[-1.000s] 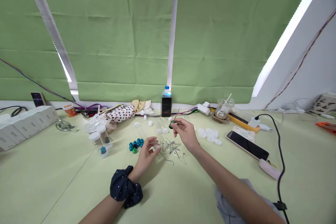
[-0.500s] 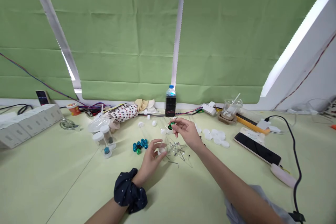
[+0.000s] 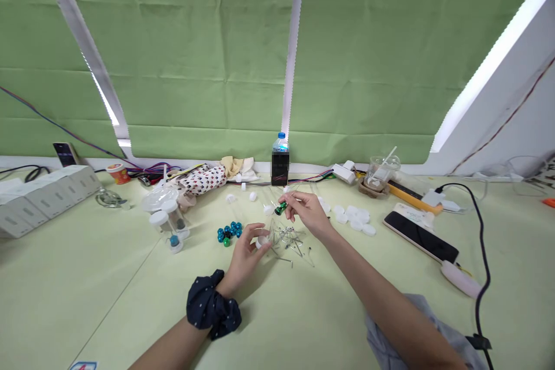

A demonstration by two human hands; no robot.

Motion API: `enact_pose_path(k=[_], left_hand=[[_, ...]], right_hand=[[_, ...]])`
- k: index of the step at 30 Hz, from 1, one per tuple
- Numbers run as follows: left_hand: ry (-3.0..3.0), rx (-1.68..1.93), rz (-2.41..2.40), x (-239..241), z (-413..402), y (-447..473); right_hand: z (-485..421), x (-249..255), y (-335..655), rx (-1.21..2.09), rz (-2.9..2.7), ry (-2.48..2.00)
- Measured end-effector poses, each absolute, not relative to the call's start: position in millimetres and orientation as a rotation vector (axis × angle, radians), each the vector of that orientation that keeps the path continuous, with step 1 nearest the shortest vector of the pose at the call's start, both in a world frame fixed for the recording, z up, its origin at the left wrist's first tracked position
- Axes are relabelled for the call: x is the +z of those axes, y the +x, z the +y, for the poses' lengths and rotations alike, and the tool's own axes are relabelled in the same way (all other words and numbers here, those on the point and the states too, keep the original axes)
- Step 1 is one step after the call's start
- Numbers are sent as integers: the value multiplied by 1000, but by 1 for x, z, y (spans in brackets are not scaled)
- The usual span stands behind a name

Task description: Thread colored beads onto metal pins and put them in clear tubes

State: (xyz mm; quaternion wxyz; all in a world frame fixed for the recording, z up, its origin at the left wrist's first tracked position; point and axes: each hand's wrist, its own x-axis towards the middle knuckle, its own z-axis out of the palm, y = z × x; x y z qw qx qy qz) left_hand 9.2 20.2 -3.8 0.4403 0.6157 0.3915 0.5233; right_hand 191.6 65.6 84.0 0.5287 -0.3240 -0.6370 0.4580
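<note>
My right hand is raised a little over the table, its fingers pinched on a thin pin with a green bead at its tip. My left hand, a dark scrunchie round its wrist, curls its fingers about a small white cap low over the table. Between the two hands lies a loose heap of metal pins. A cluster of blue and green beads sits just left of my left hand.
Small lidded clear jars stand at the left, white caps lie scattered at the right. A phone and black cable lie far right. A water bottle, patterned pouch and white boxes line the back edge.
My right hand has tilted the pin so the green bead points down-left, nearer the left hand. The camera view shifted slightly; my left hand keeps hold of the white cap.
</note>
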Motion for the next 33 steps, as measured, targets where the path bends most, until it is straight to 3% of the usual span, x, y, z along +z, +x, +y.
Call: enact_pose_path(k=[3,33], left_hand=[[1534,1306,986,-4,20,9],[1534,1305,975,-3,17,11]], right_hand=[[64,85,191,982,-1572,-785],[66,86,194,1074,-1508,-672]])
